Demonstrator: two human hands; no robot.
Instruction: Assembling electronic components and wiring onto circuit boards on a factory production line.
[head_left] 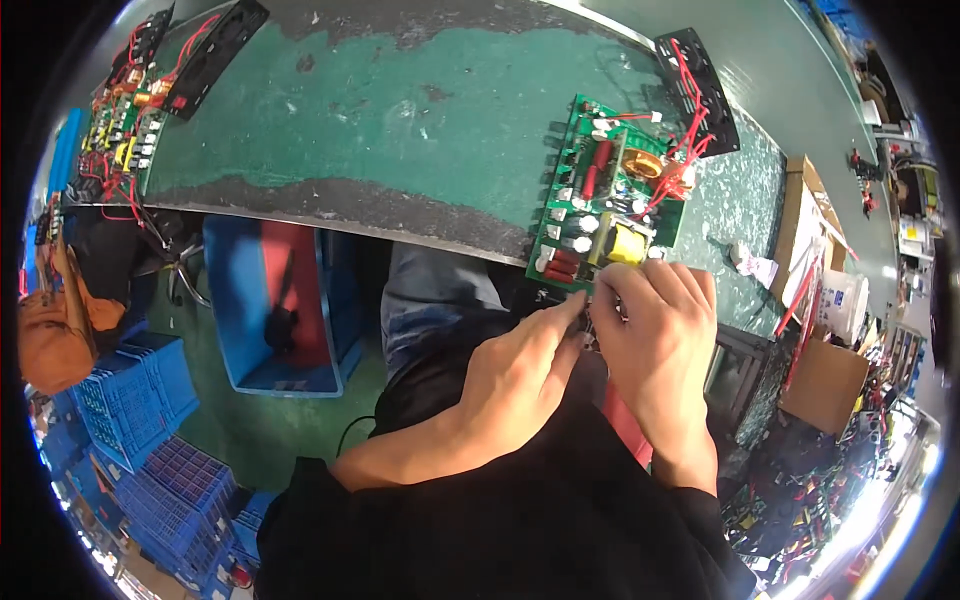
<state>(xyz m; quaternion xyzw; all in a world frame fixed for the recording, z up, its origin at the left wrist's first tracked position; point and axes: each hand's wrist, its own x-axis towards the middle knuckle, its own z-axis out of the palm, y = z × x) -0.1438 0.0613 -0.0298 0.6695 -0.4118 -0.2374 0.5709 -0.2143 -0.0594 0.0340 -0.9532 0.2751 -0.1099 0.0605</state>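
Note:
A green circuit board [555, 215] lies at the near right edge of the bench, crowded with a yellow transformer [628, 243], dark red cylinders, a copper coil and white parts. Red wires [690, 150] run from it to a black slotted panel [705, 95]. My left hand [515, 375] is at the board's near end, its fingers pressed together toward a small part that is mostly hidden. Beside it my right hand [660, 325] is curled, thumb and forefinger pinched at the near edge by the transformer. What the fingertips hold is too small to make out.
At the bench's far left sit another wired board [125, 135] and a black panel [215, 60]. Blue crates [335, 350] stand on the floor to the left, near a person in orange [55, 340]. Right of me are cardboard boxes [825, 385] and a heap of small parts [800, 510].

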